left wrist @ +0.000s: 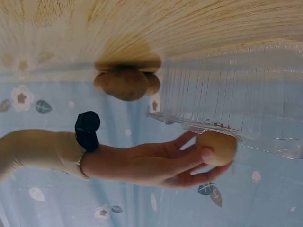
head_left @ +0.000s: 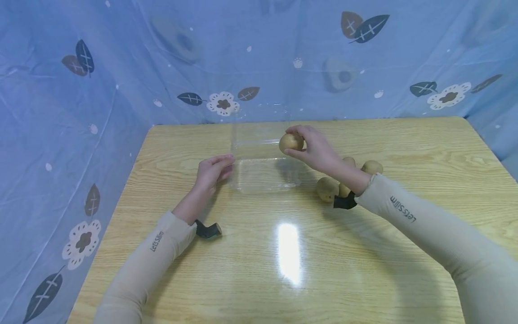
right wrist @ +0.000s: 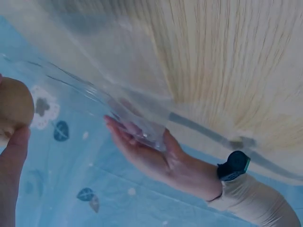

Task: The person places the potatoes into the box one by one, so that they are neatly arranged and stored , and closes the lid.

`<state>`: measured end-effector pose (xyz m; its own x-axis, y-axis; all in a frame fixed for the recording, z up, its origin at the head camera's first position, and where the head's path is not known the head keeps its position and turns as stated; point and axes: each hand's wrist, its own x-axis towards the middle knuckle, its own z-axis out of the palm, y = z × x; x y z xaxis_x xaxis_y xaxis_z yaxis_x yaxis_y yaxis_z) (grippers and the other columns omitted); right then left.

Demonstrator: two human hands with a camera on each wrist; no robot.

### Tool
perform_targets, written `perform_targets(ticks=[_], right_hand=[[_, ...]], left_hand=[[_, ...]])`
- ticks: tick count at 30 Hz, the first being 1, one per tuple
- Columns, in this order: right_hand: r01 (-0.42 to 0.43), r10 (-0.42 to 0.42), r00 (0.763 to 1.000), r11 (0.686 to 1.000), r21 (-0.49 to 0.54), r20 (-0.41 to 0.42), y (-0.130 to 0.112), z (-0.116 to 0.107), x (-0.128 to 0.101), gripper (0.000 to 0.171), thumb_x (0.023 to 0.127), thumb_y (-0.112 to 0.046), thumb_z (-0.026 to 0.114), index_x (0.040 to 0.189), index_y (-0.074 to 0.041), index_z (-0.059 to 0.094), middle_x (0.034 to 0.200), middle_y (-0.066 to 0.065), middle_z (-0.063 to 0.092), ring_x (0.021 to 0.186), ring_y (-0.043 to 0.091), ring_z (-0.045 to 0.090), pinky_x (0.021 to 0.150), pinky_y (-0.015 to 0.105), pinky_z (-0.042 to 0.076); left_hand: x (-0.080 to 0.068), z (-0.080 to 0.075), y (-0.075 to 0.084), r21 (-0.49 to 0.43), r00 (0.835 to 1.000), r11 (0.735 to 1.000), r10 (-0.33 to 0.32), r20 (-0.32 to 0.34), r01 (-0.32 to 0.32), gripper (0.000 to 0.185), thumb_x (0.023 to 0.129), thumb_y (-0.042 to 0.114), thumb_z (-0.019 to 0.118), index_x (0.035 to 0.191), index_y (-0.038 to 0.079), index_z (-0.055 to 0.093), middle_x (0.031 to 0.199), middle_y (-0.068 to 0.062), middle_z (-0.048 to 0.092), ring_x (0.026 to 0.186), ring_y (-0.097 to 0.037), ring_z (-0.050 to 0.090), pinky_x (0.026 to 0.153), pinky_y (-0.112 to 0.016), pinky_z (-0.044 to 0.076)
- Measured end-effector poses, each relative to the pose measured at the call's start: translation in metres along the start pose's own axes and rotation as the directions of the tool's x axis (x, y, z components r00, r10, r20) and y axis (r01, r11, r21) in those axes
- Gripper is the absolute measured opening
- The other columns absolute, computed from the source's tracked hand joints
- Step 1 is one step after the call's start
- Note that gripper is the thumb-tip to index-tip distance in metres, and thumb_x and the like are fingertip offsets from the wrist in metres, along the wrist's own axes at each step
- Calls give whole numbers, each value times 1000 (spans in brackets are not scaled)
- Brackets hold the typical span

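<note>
A clear plastic container (head_left: 263, 173) stands on the wooden table (head_left: 283, 261), its lid up at the back. My right hand (head_left: 313, 146) pinches a small brown potato (head_left: 291, 142) above the container's right rim; the same potato (left wrist: 217, 148) and hand (left wrist: 156, 163) show in the left wrist view, and the potato (right wrist: 13, 109) at the right wrist view's left edge. My left hand (head_left: 212, 171) rests with straight fingers against the container's left side, seen too as the left hand (right wrist: 151, 156) against the clear wall (right wrist: 94, 71).
Several more potatoes (head_left: 327, 189) lie on the table just right of the container, partly behind my right wrist; they show as a cluster of potatoes (left wrist: 125, 82) in the left wrist view. Blue patterned cloth (head_left: 81, 112) walls the table at back and sides.
</note>
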<state>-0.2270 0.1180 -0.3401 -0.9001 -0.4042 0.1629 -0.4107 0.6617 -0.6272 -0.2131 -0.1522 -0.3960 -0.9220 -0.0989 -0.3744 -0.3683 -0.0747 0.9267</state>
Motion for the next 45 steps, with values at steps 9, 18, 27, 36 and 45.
perform_targets(ticks=[9,18,27,36,45], right_hand=[[53,-55,997,998,21,61,-20,33,19,49,81,-18,70,123,-4,50,123,16,50,112,32,46,89,46,46],[-1,-2,994,1000,29,105,-33,64,34,50,78,-17,72,122,-7,51,120,16,51,108,30,50,93,44,45],[-17,9,991,998,57,134,-35,89,38,48,78,-15,71,121,-8,51,113,15,52,103,29,50,90,40,47],[-25,18,991,999,48,136,-35,98,40,47,79,-13,71,121,-7,51,114,17,52,103,29,52,90,40,49],[4,-5,995,1000,8,96,-33,107,40,48,80,-16,70,123,-10,50,118,15,50,104,28,52,88,38,51]], left_hand=[[1,2,-2,-19,1000,1000,6,15,-5,27,85,16,64,108,2,60,101,-3,63,103,-23,60,83,-26,53],[1,1,-2,-9,1000,1000,12,17,-12,28,86,18,64,110,3,59,114,-9,60,105,-24,59,83,-25,53],[-1,1,-2,-17,1000,1000,18,15,-18,26,85,19,64,106,4,61,107,-3,63,103,-22,60,80,-24,55],[0,2,-4,-5,1000,1000,20,17,-20,30,86,20,63,111,3,59,105,-1,62,98,-18,62,80,-23,55],[2,4,-5,-23,1000,1000,11,-11,-11,26,85,19,65,106,4,61,95,1,63,87,-12,64,80,-26,55]])
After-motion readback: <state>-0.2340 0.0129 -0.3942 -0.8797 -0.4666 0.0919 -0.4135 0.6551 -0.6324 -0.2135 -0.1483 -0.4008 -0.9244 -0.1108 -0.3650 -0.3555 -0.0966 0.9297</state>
